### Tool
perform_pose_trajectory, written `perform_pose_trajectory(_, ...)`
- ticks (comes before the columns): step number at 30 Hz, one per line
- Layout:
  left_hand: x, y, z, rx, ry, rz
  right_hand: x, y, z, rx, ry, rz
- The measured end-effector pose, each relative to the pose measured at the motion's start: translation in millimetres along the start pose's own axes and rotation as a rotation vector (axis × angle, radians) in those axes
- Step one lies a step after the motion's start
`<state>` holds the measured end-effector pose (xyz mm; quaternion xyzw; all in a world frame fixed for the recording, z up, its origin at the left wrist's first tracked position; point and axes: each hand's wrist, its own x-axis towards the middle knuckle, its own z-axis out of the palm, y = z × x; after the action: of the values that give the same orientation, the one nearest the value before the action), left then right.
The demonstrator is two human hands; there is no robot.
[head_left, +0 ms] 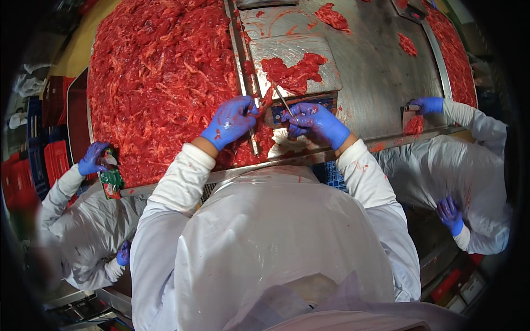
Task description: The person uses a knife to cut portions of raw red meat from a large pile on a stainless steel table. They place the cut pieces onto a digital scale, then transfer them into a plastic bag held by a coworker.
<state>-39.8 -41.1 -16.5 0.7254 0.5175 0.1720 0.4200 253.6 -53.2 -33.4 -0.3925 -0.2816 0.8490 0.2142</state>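
Note:
My left hand (229,122), in a blue glove, is closed at the metal rail beside the meat heap, its fingertips pinching a thin strip of red meat (267,99). Just right of it, my right hand (319,124), gloved in blue too, is closed around a slim metal tool (282,100) that looks like tweezers. The tool's tip points up and left, close to that strip. Beyond both hands stands a scale with a steel platform (321,48), and raw red meat pieces (296,70) lie on it. My right hand partly covers the scale's front panel.
A big heap of raw meat strips (160,83) fills the left side. Loose meat (332,17) lies on the steel table (381,83). One co-worker's gloved hand (95,158) holds a green packet at left; another's (428,105) grips a handled tool at right.

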Motion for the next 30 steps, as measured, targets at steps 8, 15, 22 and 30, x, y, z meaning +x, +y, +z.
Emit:
perform_pose_trajectory(8, -52.5, -36.2, -76.9, 0.054, -0.104, -0.182, -46.1, 2.4, 16.6, -0.731, -0.164, -0.121)
perform_pose_trajectory(15, 10.8, -25.0, -79.1, 0.029, 0.566, -0.259, -88.4, -8.4, -79.0, -0.365, 0.476, -0.323)
perform_pose_trajectory(22, 92.6, 51.5, 35.5, -0.019, -0.033, 0.33, 16.4, -48.0, -19.7, -0.174, 0.202, -0.485)
perform_pose_trajectory(30, 92.7, 43.1, 2.4, 0.833, 0.052, 0.086, 45.0, -79.9, -57.5, -0.33, 0.685, -0.84)
